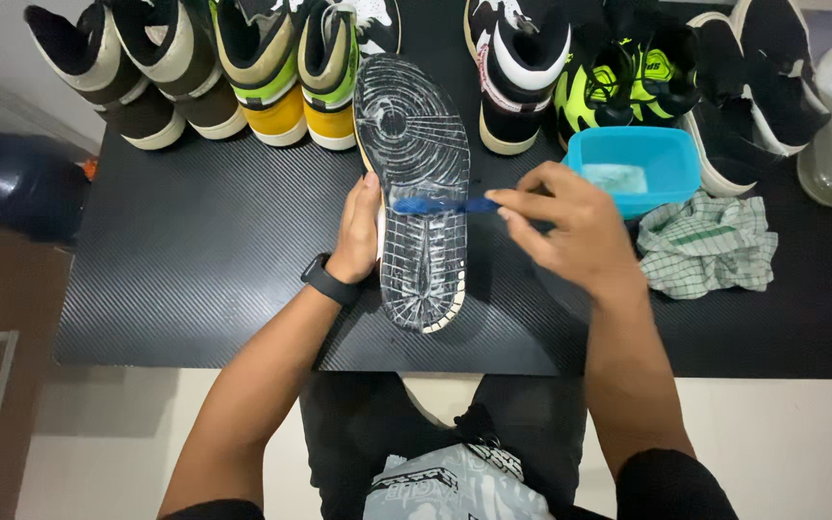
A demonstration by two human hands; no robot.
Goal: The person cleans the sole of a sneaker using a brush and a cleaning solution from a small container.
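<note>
Hands: left (356, 231) grips upturned ridged rubber sole (418, 193), right (570, 226) pinches blue brush (445, 205) w/ foam.

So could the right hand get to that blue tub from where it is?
Probably yes: the blue tub sits open just beyond the right hand, nothing between them, though that hand holds a blue brush.

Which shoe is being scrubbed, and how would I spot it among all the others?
On the black ribbed mat, look in front of the row of sneakers at the far edge. The upturned sneaker lies at the mat's centre, steadied by the left hand while the right hand draws a blue brush across it. Only this one shows its wet grey sole.
</note>
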